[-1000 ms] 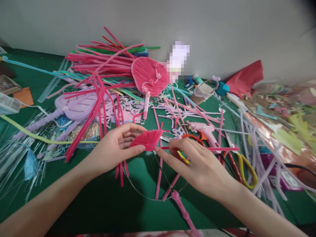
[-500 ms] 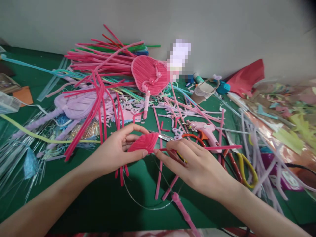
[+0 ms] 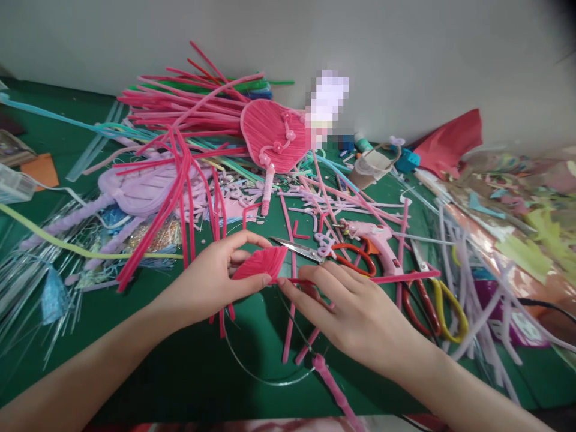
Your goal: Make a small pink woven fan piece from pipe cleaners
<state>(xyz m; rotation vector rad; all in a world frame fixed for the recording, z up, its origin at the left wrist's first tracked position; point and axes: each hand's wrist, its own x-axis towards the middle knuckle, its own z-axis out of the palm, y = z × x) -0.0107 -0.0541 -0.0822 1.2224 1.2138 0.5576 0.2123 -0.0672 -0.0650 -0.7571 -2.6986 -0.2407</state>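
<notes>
My left hand [image 3: 225, 273] is closed on a pink fan-shaped piece [image 3: 260, 264] made of pipe cleaners laid side by side. Beside its lower right edge, my right hand [image 3: 335, 300] pinches a long pink pipe cleaner [image 3: 400, 277] that stretches out to the right. Just beyond the right fingers lie orange-handled scissors [image 3: 303, 250] on the table. Below both hands, a thin wire hoop [image 3: 270, 383] joins a pink wrapped handle [image 3: 335, 387]; whether the hoop touches the pink piece is hidden by the fingers.
A finished pink fan [image 3: 274, 135] stands behind, near a bundle of pink pipe cleaners [image 3: 189, 114]. To the left is a lilac wrapped frame [image 3: 139, 186]. On the right lie a pink glue gun [image 3: 373, 237], yellow-handled scissors [image 3: 452, 312] and lilac pipe cleaners [image 3: 486, 324].
My right hand has shifted slightly down and right, uncovering more of the orange-handled scissors. My left hand still holds the pink piece, now tilted a little differently.
</notes>
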